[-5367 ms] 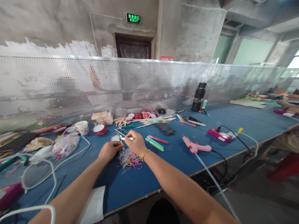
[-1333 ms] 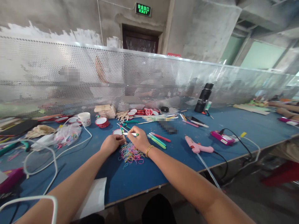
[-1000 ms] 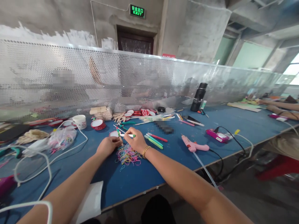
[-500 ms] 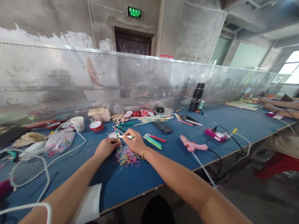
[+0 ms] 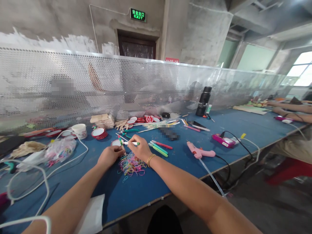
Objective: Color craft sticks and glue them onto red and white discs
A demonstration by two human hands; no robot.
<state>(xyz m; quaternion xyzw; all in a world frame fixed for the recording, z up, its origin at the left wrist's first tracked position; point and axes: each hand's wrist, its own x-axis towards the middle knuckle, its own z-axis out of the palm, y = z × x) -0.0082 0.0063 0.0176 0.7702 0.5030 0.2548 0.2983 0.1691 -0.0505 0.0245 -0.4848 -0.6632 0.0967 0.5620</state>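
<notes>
1. Over the blue surface [image 5: 151, 187], just above a tangled pile of coloured loops [image 5: 133, 164], the left hand [image 5: 110, 156] has its fingers clamped on a narrow stick [image 5: 120, 143] banded in red and green, tilted upward.
2. The right hand [image 5: 140, 148] has its fingers closed around a white marker [image 5: 133, 143] with a green end; its other end points at the stick, though whether they touch cannot be told.
3. Just right of that hand lie loose pens [image 5: 158, 149], green, teal and red; a pink glue gun [image 5: 200, 152] rests farther right.
4. On the wall, a lit green sign [image 5: 138, 15] reads "安全出口" and "EXIT".
5. Lettering on a red notice [image 5: 172, 60] is partly cut off by the perforated screen [image 5: 151, 76] and cannot be read.
6. Small pale marks on the upright black bottle [image 5: 203, 103] are too tiny to read.
7. A round red lid [image 5: 149, 119] bears a white emblem, also illegible.
</notes>
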